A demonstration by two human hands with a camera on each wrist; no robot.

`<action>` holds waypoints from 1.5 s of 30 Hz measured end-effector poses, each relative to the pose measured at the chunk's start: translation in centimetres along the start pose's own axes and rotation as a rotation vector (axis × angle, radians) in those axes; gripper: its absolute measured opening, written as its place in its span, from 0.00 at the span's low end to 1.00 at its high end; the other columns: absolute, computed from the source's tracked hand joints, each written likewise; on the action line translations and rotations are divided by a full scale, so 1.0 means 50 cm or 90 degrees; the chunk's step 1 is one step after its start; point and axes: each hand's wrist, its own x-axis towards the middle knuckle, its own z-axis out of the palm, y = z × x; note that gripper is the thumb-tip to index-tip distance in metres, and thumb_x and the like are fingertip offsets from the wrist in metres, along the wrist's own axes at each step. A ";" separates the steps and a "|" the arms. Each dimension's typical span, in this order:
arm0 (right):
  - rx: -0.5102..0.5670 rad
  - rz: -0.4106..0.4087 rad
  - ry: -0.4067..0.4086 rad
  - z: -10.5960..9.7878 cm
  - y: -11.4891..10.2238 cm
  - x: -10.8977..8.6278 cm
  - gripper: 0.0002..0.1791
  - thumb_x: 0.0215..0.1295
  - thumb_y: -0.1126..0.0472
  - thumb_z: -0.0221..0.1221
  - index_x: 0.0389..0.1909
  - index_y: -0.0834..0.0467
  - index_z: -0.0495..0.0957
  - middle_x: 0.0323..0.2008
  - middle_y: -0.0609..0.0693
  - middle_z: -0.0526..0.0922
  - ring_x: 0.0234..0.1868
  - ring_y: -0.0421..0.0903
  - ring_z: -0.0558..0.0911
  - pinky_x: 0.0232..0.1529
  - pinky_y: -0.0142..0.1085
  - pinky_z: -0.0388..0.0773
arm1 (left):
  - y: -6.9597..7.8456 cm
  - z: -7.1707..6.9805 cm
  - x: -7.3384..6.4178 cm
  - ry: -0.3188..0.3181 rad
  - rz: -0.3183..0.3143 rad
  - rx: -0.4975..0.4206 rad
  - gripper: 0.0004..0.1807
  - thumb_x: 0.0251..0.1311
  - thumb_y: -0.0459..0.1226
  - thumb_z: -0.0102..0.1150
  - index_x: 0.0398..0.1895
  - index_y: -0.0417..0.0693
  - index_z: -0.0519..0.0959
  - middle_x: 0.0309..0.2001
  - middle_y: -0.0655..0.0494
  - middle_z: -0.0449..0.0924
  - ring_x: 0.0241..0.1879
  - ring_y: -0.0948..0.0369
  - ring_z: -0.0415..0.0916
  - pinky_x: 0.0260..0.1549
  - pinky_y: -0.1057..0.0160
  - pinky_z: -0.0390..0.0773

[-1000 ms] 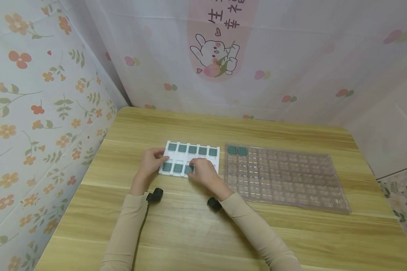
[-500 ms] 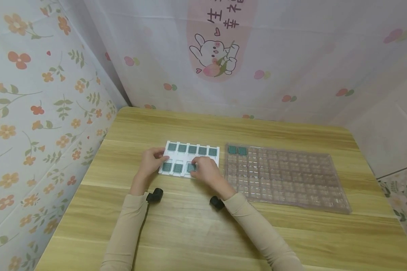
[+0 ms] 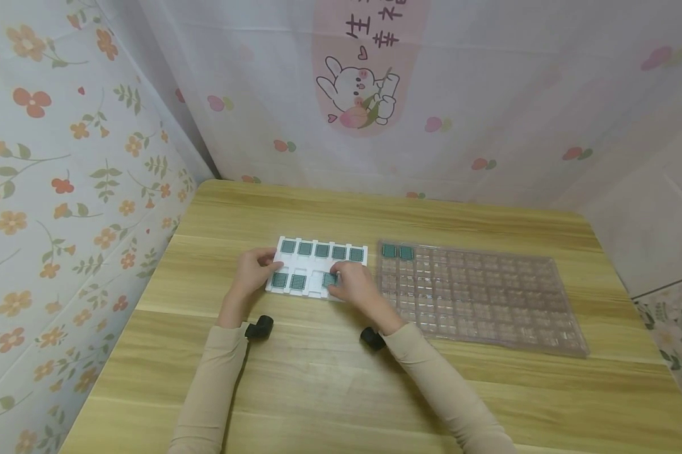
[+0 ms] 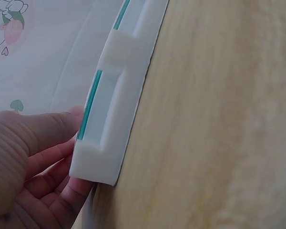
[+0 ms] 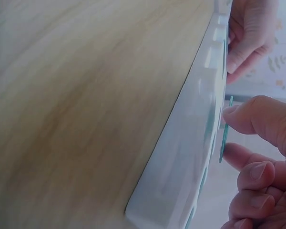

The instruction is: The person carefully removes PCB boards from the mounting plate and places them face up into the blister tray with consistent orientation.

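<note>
A white tray [image 3: 304, 265] lies on the table, with several thin green square chips [image 3: 321, 250] in its back row and two chips at the left of its front row. My left hand [image 3: 253, 270] holds the tray's left end, thumb at the top edge and fingers against the side, as the left wrist view shows. Over the front row, my right hand [image 3: 357, 287] pinches one green chip [image 5: 225, 131] by its edges between thumb and finger. That chip stands off the tray's surface in the right wrist view. A bare pocket shows just left of it.
Right of the white tray lies a large clear plastic tray [image 3: 488, 296] with many small pockets; two green chips [image 3: 398, 252] sit in its back left corner. Black wrist devices [image 3: 260, 327] are on both wrists. A printed curtain [image 3: 250, 94] hangs behind the wooden table [image 3: 295, 391].
My right hand has lifted the chip from its front-row pocket and carried it to the right, leaving the pocket bare. My left hand stays on the tray's end.
</note>
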 end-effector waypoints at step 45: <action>0.080 0.021 0.029 -0.080 0.111 -0.058 0.15 0.53 0.67 0.65 0.40 0.70 0.79 0.15 0.47 0.72 0.14 0.37 0.65 0.16 0.28 0.64 | -0.004 0.002 0.001 -0.009 -0.019 -0.003 0.21 0.55 0.30 0.63 0.52 0.29 0.75 0.38 0.38 0.79 0.37 0.51 0.74 0.35 0.63 0.71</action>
